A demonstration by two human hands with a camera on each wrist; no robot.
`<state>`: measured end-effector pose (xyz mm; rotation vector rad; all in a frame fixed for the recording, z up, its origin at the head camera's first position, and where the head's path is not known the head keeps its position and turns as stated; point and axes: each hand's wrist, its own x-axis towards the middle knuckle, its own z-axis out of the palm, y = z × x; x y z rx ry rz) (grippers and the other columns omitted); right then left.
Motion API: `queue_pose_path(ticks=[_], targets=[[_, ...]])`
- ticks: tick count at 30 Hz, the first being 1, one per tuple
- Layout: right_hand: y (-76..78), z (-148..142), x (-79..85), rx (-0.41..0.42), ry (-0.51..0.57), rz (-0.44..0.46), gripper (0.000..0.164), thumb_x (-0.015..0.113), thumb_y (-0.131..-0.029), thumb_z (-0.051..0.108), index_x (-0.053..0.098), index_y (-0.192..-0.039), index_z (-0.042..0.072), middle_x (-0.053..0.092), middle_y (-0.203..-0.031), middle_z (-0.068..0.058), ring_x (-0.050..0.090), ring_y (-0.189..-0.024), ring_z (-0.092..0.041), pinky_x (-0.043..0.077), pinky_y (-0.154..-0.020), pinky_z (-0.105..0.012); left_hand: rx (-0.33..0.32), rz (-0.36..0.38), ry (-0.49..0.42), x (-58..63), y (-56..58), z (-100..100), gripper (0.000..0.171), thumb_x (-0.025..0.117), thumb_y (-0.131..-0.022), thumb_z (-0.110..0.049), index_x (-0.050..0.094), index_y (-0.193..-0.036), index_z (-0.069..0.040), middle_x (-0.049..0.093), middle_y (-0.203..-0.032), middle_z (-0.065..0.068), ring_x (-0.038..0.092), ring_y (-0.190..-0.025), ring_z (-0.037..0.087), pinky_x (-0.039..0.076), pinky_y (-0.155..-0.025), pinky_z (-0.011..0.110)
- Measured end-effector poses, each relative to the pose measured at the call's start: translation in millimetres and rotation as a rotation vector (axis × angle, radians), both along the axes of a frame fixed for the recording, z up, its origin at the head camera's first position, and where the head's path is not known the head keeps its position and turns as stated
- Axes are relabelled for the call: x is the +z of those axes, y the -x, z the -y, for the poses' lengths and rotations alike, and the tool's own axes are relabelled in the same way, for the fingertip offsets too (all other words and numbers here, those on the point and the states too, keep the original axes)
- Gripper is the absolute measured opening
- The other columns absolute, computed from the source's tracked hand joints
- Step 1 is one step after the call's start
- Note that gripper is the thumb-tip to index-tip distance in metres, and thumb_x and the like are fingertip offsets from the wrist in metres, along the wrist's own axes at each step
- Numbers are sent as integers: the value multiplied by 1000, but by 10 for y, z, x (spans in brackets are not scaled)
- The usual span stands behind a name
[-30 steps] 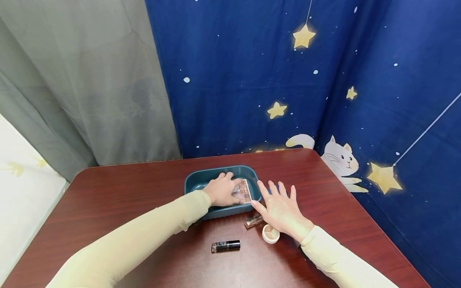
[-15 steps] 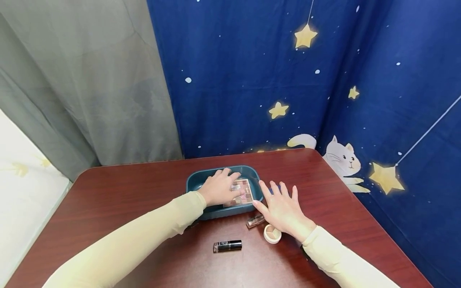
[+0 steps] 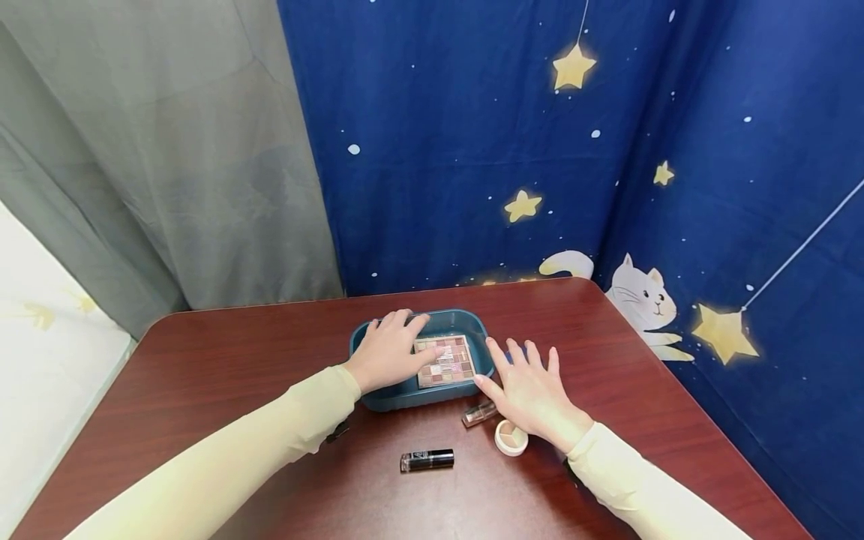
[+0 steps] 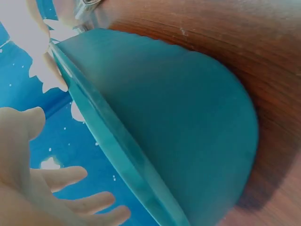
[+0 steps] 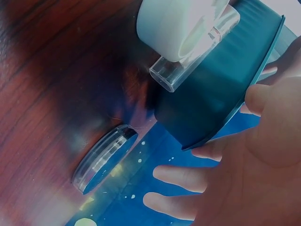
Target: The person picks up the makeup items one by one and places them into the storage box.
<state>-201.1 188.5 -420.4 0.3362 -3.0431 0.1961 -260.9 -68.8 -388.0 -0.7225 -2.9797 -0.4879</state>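
My left hand (image 3: 388, 354) is spread above the left part of a teal plastic basin (image 3: 388, 399), holding nothing; in the left wrist view its fingers stand apart from the basin's rim. Flat in the basin lies an eyeshadow palette (image 3: 445, 367) with rows of pinkish and brown pans. The left thumb overlaps it in the head view; contact cannot be told. My right hand (image 3: 536, 394), fingers spread, touches the basin's right rim with thumb and index finger. Under and beside it are a clear-ended tube (image 3: 478, 415) and a white round pot (image 3: 511, 438) with three beige sections.
A black lipstick-like tube (image 3: 427, 460) lies on the table (image 3: 270, 337) in front of the basin. A flat round case (image 5: 106, 157) with a blue face sits beyond the right hand. Grey and blue star-patterned curtains (image 3: 439, 150) hang behind the table.
My left hand has drawn back leftward off the palette, fingers spreading, and more of the palette shows in the basin. The right hand has stayed at the rim.
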Motion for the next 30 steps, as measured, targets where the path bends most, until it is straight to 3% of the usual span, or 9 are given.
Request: queue_pose_path(ticks=[9, 15, 30], targets=[[-13, -21, 14, -15, 3, 8, 79, 44, -98, 67, 32, -160, 20, 39, -156, -20, 28, -144, -47, 7, -109, -74, 86, -1, -44, 51, -131, 255, 90, 56, -91, -67, 33, -158, -12, 31, -159, 19, 23, -147, 38, 13, -112, 70], [-18, -12, 12, -10, 1, 13, 79, 44, -97, 67, 32, -160, 20, 39, -155, -20, 28, -144, -48, 8, -109, -75, 120, 35, -67, -5, -233, 443, 104, 54, -89, -73, 19, -161, -6, 18, -164, 21, 13, -150, 41, 9, -113, 71], [-23, -8, 15, 3, 6, 2, 78, 44, -98, 66, 33, -159, 20, 40, -155, -20, 29, -143, -48, 8, -109, -75, 151, 97, 0, -151, -387, 660, 119, 52, -86, -80, 12, -158, 6, 4, -166, 22, 7, -152, 40, 7, -111, 73]])
